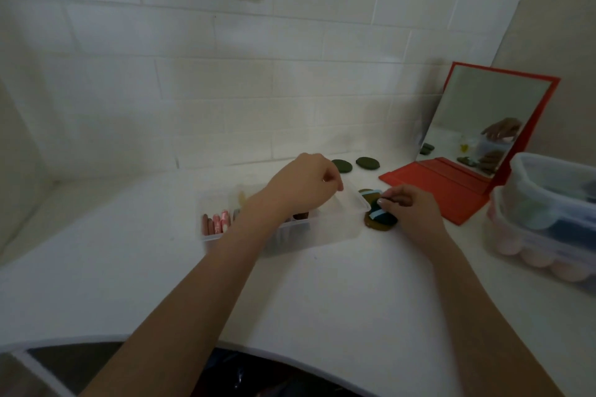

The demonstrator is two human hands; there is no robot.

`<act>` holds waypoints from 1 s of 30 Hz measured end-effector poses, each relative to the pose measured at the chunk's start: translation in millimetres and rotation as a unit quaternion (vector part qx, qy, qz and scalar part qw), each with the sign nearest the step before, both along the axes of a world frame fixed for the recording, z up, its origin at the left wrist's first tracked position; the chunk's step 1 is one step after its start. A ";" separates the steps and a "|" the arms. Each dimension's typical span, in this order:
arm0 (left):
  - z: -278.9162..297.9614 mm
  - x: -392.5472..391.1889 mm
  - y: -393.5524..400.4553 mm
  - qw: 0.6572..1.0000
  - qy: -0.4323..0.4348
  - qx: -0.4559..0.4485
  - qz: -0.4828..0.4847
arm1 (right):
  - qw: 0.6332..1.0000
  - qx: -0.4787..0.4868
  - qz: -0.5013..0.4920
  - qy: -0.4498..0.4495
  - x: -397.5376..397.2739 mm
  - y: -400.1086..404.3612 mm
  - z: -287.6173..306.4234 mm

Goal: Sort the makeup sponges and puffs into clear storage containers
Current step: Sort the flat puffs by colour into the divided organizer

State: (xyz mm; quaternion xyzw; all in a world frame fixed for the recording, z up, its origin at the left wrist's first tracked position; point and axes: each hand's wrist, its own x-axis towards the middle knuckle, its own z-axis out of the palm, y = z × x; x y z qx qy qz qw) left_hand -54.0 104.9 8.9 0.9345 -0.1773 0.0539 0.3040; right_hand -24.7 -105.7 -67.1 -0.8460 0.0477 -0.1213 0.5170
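Left grip clamped on clear lid; right grip pinching dark puff.

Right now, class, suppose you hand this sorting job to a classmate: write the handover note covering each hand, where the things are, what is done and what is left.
Left hand grips the far rim of the divided clear container.
Right hand pinches a dark puff with a pale strap, lying on a brown puff beside the container.
Done: some compartments filled; stacked clear tubs at right hold sponges.
Left: these puffs, plus two dark green puffs near the wall.
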 end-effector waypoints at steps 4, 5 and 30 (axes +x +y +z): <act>-5.1 1.6 -9.8 1.000 -0.014 0.015 0.003 | 0.998 -0.010 -0.021 -0.051 1.2 0.5 3.3; -6.5 3.1 -13.0 1.000 -0.015 0.012 0.001 | 0.997 0.031 -0.018 -0.064 1.1 -0.1 5.9; -12.7 49.9 -12.4 0.620 0.274 -0.709 0.194 | 0.958 -0.285 0.034 0.026 134.1 34.4 -0.6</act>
